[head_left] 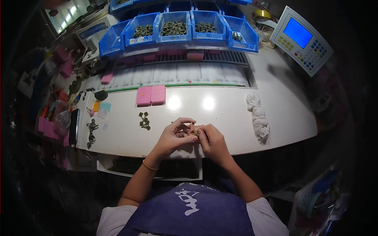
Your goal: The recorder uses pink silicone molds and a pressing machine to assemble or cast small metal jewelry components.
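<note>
My left hand (176, 137) and my right hand (210, 142) are closed together at the front of the white worktop, gripping a small tan-and-green piece (194, 133) between thumbs and fingers. The fingers hide most of it, so its shape is unclear. To the left lies a small group of dark olive-green pieces (144, 120), with a bit more green just behind my left hand. Two pink blocks (159, 94) sit side by side farther back.
Blue bins (174, 36) of green ring-like pieces stand on a back shelf. A keypad unit with a screen (297, 38) is at the right, above a twisted white cloth (258, 118). Green parts (91, 131) and clutter line the left. An open drawer (149, 169) sits below the front edge.
</note>
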`<state>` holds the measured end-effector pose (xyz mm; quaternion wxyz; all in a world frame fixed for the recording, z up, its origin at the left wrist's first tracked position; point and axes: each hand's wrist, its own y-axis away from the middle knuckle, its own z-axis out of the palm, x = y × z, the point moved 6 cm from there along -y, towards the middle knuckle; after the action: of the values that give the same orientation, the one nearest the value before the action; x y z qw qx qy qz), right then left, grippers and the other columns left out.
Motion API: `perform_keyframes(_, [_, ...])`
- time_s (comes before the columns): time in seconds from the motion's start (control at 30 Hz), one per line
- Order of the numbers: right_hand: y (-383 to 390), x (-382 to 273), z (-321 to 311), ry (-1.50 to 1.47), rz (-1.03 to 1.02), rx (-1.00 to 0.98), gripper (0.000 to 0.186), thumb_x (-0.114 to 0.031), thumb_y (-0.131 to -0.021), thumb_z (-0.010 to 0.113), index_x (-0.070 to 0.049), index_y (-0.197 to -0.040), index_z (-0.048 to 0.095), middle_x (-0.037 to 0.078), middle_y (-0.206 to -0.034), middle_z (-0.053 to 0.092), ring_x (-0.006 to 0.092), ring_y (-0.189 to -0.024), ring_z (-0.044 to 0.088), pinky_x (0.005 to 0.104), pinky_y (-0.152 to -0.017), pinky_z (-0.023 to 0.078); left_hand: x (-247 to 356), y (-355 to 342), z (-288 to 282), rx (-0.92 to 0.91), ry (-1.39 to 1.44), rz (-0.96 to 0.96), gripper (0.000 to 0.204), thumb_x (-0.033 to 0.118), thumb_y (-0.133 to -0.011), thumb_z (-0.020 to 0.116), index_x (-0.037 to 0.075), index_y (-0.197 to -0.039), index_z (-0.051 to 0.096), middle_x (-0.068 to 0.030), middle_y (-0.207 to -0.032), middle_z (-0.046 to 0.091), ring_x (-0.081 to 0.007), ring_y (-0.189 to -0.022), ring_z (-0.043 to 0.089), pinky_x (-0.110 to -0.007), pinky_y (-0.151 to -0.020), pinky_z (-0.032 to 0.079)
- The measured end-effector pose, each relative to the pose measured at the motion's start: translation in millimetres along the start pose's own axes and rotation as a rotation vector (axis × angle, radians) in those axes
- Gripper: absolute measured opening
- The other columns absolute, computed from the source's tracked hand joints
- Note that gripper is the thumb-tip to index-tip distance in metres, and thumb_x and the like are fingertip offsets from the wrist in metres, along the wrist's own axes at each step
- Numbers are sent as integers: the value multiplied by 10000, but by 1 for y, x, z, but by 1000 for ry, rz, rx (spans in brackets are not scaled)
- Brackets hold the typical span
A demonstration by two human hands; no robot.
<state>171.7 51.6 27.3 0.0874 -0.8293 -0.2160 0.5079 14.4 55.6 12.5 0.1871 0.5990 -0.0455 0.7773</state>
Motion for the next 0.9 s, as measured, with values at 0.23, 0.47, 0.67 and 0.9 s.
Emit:
perform_keyframes(0.23, [-8,-2,-1,-40,147,-26,200,-189,-983,570,7,-963,604,192,-885,633,371,-818,625,452,-732,495,0,5,-5,19,124,36,506,26,-864,748,21,-1322,532,-92,-1095,640,-130,-972,655,-264,-861,542])
perform_keyframes(0.47, [-8,17,1,17,328,-111,291,-250,-997,560,20,-889,580,175,-799,659,326,-729,651,418,-672,504,3,14,-15,82,161,73,502,-19,-864,689,32,-1336,524,-83,-1086,622,-135,-901,661,-259,-812,564])
perform_keyframes(0.67, [7,25,13,-365,492,67,287,-250,-1051,501,1,-930,569,115,-737,661,141,-611,634,293,-546,503,11,28,-53,660,-616,188,394,71,-908,660,-4,-1286,578,-109,-1082,610,-176,-919,630,-314,-822,545])
perform_keyframes(0.9, [15,39,-10,-385,626,71,264,-280,-1052,511,-36,-994,595,105,-738,650,150,-531,593,302,-490,468,7,11,8,474,-1238,396,928,421,-749,811,-27,-1455,410,-310,-1470,386,-465,-1328,404,-494,-1137,319])
